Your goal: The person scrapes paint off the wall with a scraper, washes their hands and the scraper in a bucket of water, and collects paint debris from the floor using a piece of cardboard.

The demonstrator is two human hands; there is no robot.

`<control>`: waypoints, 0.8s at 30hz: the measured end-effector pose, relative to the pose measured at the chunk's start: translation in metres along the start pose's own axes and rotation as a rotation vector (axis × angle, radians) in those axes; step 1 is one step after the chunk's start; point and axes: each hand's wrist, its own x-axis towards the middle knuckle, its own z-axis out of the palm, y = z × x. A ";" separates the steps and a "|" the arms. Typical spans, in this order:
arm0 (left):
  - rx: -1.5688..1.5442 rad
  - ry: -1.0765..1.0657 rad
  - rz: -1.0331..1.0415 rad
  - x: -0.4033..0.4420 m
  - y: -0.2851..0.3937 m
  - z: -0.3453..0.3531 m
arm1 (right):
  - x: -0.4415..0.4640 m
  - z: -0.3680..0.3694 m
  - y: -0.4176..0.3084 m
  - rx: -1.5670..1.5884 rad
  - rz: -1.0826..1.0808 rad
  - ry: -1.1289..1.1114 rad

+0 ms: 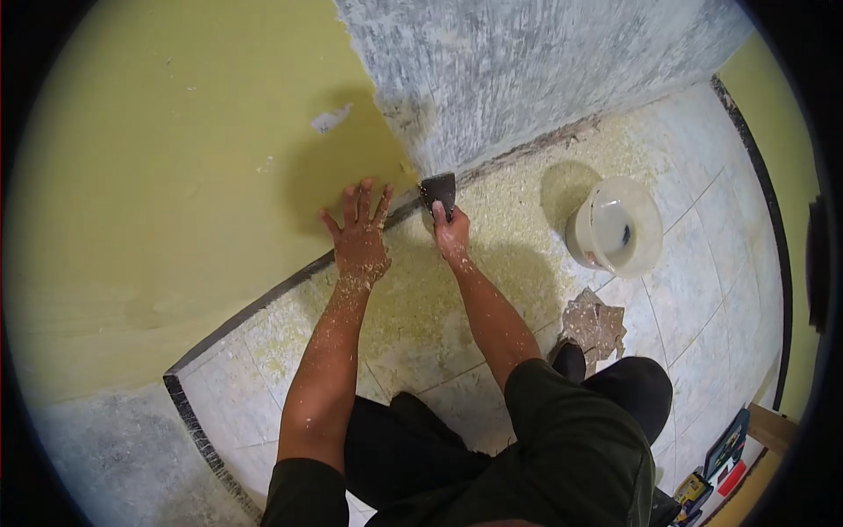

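My right hand (451, 232) is wrapped round a scraper (438, 187), whose wide dark blade meets the foot of the wall. That blade sits where the yellow-green paint (219, 158) borders the stripped grey patch (527, 70). To its left, my left hand (361, 241) has its fingers spread, the tips at the painted wall just above the dark skirting strip (290, 283). Pale flakes cling to both forearms. Whether the left fingertips press on the wall is hard to make out. The scraper's handle is mostly hidden in my right hand.
Paint flakes (500, 255) cover the tiled floor along the wall. A translucent bucket (645, 224) with cloudy liquid and a small dark item stands at right. Brown flat pieces (595, 325) lie near my foot. Several tools (694, 492) sit at lower right.
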 end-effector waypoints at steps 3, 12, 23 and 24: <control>0.034 -0.012 0.002 -0.003 -0.002 0.008 | 0.013 0.006 -0.040 -0.040 -0.004 -0.049; 0.023 0.048 -0.003 0.004 -0.006 0.006 | 0.005 0.008 -0.041 -0.021 0.024 -0.046; -0.042 -0.055 0.002 -0.013 -0.002 0.002 | 0.013 0.001 -0.098 -0.034 0.075 -0.131; 0.013 0.010 0.019 -0.012 -0.003 0.006 | 0.016 0.001 -0.108 0.034 0.058 -0.195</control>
